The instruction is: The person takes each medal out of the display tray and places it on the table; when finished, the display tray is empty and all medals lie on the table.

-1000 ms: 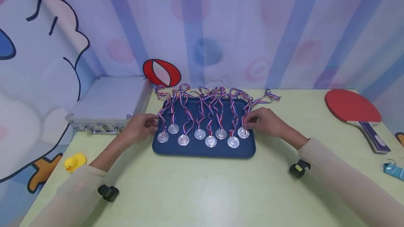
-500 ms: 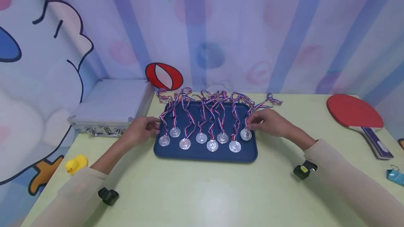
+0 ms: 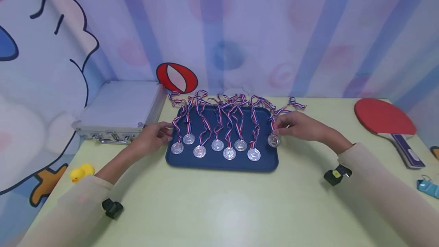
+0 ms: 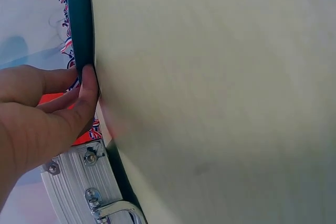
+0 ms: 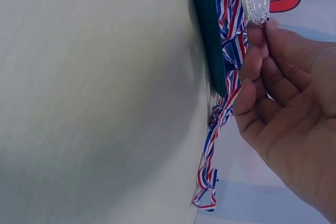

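head view: we see a blue tray [image 3: 219, 165] on the pale table [image 3: 223, 209], seven silver medals [image 3: 229, 153] lying in it, striped ribbons [image 3: 255, 119] running back over the far rim. left hand [image 3: 152, 138] is at the tray's left edge. right hand [image 3: 298, 127] has an eighth medal [image 3: 273, 140] at the tray's right edge; we can't tell if that medal touches the tray. silver case [image 3: 120, 106] back left, yellow duck [image 3: 81, 172] in front of it, red paddle [image 3: 384, 116] well off to the right, small blue item [image 3: 428, 188] nearer us.

left wrist view: we get thumb and fingers pinching the tray's end. case handle and latches [image 4: 92, 156] show just beside the hand.

right wrist view: we see thumb and fingertips pinching the eighth medal near its ribbon, other fingers curled, medal face tilted. a looped ribbon end trails past the tray corner.
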A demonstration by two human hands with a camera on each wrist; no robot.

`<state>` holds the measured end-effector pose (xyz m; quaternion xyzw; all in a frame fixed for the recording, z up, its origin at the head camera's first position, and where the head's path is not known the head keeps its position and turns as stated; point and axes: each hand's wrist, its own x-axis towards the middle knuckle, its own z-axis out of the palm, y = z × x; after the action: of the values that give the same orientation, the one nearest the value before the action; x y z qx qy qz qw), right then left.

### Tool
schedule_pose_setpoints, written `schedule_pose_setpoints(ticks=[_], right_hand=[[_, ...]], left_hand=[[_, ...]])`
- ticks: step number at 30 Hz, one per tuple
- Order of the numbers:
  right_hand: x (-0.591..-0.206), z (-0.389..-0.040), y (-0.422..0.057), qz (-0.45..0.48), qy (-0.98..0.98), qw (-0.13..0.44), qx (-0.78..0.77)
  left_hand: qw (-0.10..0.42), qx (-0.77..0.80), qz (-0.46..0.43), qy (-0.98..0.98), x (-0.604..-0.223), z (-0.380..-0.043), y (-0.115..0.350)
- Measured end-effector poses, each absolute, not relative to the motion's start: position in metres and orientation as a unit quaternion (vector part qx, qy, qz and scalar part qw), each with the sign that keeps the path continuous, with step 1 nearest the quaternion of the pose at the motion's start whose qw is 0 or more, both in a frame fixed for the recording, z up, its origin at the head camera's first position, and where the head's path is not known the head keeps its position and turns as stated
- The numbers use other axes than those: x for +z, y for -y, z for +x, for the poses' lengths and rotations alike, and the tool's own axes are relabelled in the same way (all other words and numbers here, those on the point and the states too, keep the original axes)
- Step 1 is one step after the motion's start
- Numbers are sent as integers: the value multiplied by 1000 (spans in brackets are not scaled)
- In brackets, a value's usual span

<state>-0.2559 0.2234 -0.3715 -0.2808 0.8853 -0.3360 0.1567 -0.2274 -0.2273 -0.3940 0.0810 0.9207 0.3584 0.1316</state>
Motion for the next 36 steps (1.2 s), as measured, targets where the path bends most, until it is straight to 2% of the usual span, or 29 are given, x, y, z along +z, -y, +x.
schedule_pose_setpoints(ticks=[6, 14, 22, 29, 36], right_hand=[[-359, -263, -234, -294, -888, 158, -315], [-342, -277, -247, -254, -897, 205, -297], [-327, -288, -275, -211, -913, 194, -291], [-320, -304, -303, -179, -932, 161, -271], [-307, -302, -333, -141, -940, 186, -249]], left_hand=[[137, 357, 82, -920, -390, -229, 226], [136, 356, 83, -921, -387, -225, 227], [139, 364, 91, -916, -389, -227, 227], [135, 366, 99, -916, -391, -227, 228], [130, 368, 111, -914, -391, -227, 229]])
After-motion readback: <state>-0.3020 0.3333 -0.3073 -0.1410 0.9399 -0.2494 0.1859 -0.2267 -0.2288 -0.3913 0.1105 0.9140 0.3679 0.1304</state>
